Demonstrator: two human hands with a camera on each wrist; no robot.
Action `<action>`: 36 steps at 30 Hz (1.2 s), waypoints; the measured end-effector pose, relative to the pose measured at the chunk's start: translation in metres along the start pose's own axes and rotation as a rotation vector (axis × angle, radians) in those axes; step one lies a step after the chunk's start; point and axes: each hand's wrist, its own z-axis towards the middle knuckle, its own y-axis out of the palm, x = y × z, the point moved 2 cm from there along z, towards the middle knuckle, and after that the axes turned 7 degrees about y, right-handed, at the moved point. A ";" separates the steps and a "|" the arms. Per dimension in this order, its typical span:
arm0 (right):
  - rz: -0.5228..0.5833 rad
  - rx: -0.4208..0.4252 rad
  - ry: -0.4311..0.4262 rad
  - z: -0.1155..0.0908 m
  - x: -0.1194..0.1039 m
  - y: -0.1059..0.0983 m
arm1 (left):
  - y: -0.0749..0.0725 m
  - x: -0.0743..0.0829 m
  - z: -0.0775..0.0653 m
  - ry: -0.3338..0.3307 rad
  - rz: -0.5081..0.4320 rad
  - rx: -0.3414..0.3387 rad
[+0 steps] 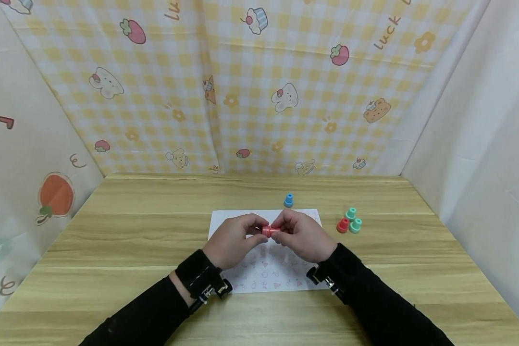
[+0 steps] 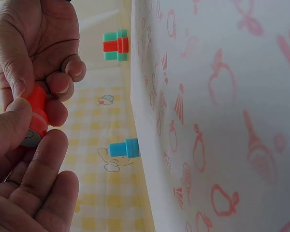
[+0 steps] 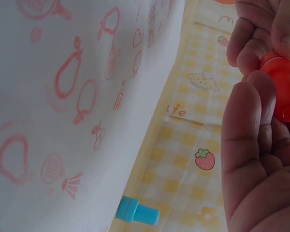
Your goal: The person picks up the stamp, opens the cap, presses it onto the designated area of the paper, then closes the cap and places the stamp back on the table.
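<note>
A red stamp (image 1: 266,231) is held level between both hands above a sheet of white paper (image 1: 265,281). My left hand (image 1: 230,242) pinches its wide end between thumb and fingers. From the other side, my right hand (image 1: 308,239) grips the narrow handle. In the left wrist view the red stamp (image 2: 39,104) shows a grey round end face with a dark mark, partly behind the left fingers. Rows of pink-red prints, rackets, shuttlecocks and fruit shapes among them, cover the paper.
Just beyond the paper's far edge stands a blue stamp (image 1: 289,200). Right of the paper, another red stamp (image 1: 342,225) and two green stamps (image 1: 355,226) form a close group on the wooden table (image 1: 134,230). A checked curtain (image 1: 251,96) hangs behind the table.
</note>
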 end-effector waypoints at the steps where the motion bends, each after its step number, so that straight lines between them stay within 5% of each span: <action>1: 0.000 0.001 -0.001 0.000 0.000 0.000 | 0.000 0.000 0.000 0.000 -0.002 0.001; 36: 0.029 0.023 -0.013 0.000 0.000 0.002 | 0.000 0.001 -0.001 0.033 -0.069 0.046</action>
